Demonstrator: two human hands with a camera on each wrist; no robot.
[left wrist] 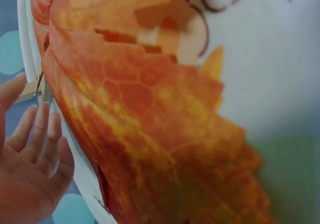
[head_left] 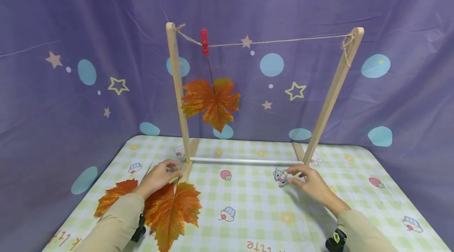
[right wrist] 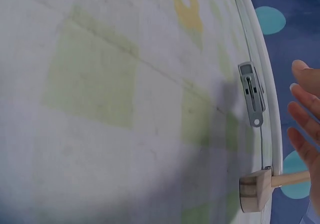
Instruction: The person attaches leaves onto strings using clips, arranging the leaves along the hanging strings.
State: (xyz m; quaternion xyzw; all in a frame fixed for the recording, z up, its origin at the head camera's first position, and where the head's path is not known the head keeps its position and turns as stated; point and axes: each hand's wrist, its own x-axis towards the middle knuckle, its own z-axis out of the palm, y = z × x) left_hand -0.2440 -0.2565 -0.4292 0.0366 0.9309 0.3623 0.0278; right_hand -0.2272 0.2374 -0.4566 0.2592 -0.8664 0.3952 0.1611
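Left hand [head_left: 159, 175]: positioned at the left foot of the wooden frame [head_left: 331, 98], above the table. The fingers are released and slightly bent, with the thumb apart from them; nothing is grasped. Below the left hand, the front maple leaf [head_left: 173, 212] lies on the checked tablecloth [head_left: 255, 201], its stem pointing toward the fingers. Contact between stem and fingers cannot be confirmed. A second maple leaf [head_left: 115, 197] lies to the left, partly covered by the forearm.

Right hand [head_left: 310, 183]: positioned near the right foot of the frame, just beside the grey clothespin [right wrist: 252, 94]. The fingers are released and gently curved, with a gap between thumb and index finger; the right wrist view shows the clothespin on the tablecloth, apart from the fingertips.

Frame: a string [head_left: 276, 41] spans the two upright posts. Near the left post, a red clothespin [head_left: 204, 42] grips the string and the stem of the hanging maple leaf [head_left: 213, 102]. A white rod [head_left: 244, 161] connects the posts at the base
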